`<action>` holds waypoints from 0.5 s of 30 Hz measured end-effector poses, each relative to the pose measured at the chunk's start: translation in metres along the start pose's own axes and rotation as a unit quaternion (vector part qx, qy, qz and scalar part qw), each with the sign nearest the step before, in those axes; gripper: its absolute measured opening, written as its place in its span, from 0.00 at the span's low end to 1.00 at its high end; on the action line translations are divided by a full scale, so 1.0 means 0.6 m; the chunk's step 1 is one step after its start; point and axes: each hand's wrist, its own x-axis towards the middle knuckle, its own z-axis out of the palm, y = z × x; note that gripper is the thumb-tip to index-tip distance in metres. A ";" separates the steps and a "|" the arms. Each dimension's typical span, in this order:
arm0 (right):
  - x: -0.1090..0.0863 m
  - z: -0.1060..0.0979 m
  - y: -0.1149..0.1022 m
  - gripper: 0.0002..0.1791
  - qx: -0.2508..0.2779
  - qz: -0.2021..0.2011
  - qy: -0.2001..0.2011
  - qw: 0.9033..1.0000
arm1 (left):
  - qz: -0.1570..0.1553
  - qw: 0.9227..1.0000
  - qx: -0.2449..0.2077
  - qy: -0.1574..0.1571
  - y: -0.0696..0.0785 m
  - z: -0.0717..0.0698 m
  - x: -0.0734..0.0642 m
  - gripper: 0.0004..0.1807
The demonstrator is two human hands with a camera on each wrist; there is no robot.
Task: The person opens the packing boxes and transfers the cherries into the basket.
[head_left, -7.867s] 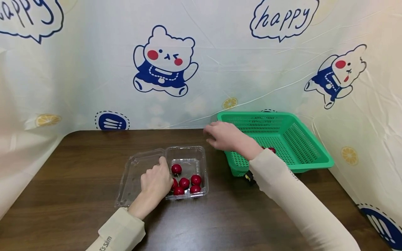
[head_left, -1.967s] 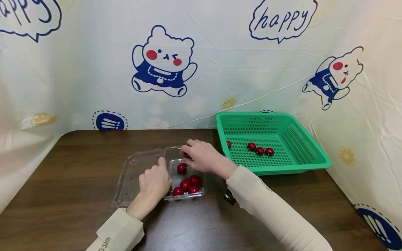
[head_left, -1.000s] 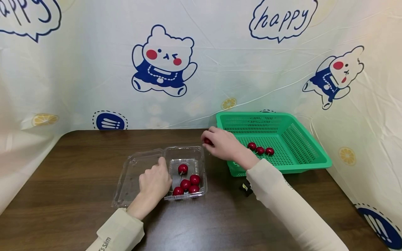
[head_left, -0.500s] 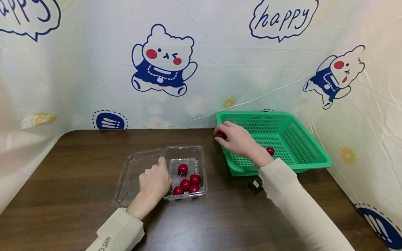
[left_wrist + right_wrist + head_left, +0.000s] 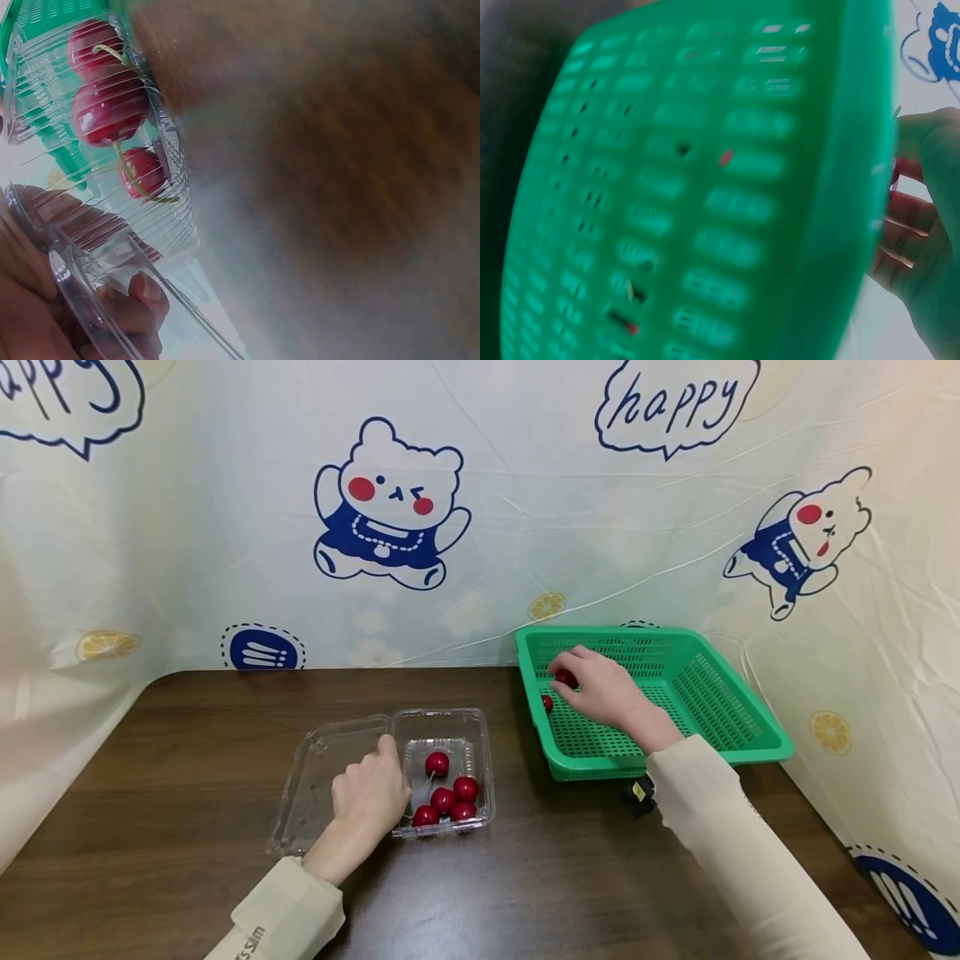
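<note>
In the head view, a clear plastic clamshell container (image 5: 486, 777) lies open with several dark red cherries (image 5: 443, 800) inside. My left hand (image 5: 371, 789) grips it where lid and tray meet; the left wrist view shows fingers (image 5: 150, 289) curled at the plastic edge. Over the left part of a green plastic basket (image 5: 600, 768), my right hand (image 5: 600, 693) pinches one cherry (image 5: 566, 678) between thumb and fingers. Another cherry (image 5: 547, 702) sits by the basket's left wall. The right hand and forearm hide part of the basket floor. The basket wall covers most of the right wrist view.
The container's clear lid (image 5: 318, 777) lies flat to the left on the brown wooden table (image 5: 187, 760). Behind stands a pale printed curtain (image 5: 495, 552), close to the basket's back edge. A small black device (image 5: 639, 795) hangs under the right wrist.
The right hand picked a cherry from the container and carried it right, over the basket's left wall. Fewer cherries lie in the container than at first. The left hand stays in place.
</note>
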 end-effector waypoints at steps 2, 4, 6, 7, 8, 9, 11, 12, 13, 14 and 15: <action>-0.003 0.001 0.008 0.14 0.002 0.007 -0.006 1.000 | 0.000 1.000 0.000 0.001 0.000 0.000 0.000 0.09; -0.005 0.002 0.015 0.14 0.001 0.013 -0.012 1.000 | 0.000 1.000 0.000 0.001 0.000 0.001 0.000 0.09; -0.007 0.003 0.022 0.14 -0.002 0.019 -0.014 1.000 | 0.000 1.000 0.000 0.002 -0.001 0.001 0.000 0.09; -0.008 0.003 0.024 0.14 -0.003 0.021 -0.015 1.000 | 0.000 1.000 0.000 0.002 -0.001 0.001 0.000 0.09; -0.009 0.004 0.028 0.14 -0.005 0.023 -0.016 1.000 | 0.000 1.000 0.000 0.001 -0.001 0.001 0.000 0.09; -0.010 0.004 0.031 0.14 -0.006 0.024 -0.017 1.000 | -0.001 1.000 0.001 0.000 -0.001 0.000 0.000 0.09; -0.012 0.006 0.038 0.14 -0.008 0.026 -0.020 0.999 | -0.001 1.000 0.001 -0.001 -0.001 0.000 0.000 0.09; -0.014 0.007 0.042 0.14 -0.010 0.026 -0.021 0.999 | -0.001 1.000 0.001 -0.001 -0.001 0.000 0.000 0.09; -0.015 0.008 0.045 0.14 -0.010 0.027 -0.024 0.999 | -0.002 1.000 0.001 -0.002 -0.002 0.000 0.000 0.09; -0.017 0.008 0.049 0.14 -0.011 0.027 -0.025 0.999 | -0.001 1.000 0.001 -0.003 -0.002 0.000 0.000 0.09; -0.018 0.009 0.052 0.14 -0.013 0.027 -0.027 0.999 | -0.001 1.000 0.000 -0.003 -0.001 0.000 0.000 0.09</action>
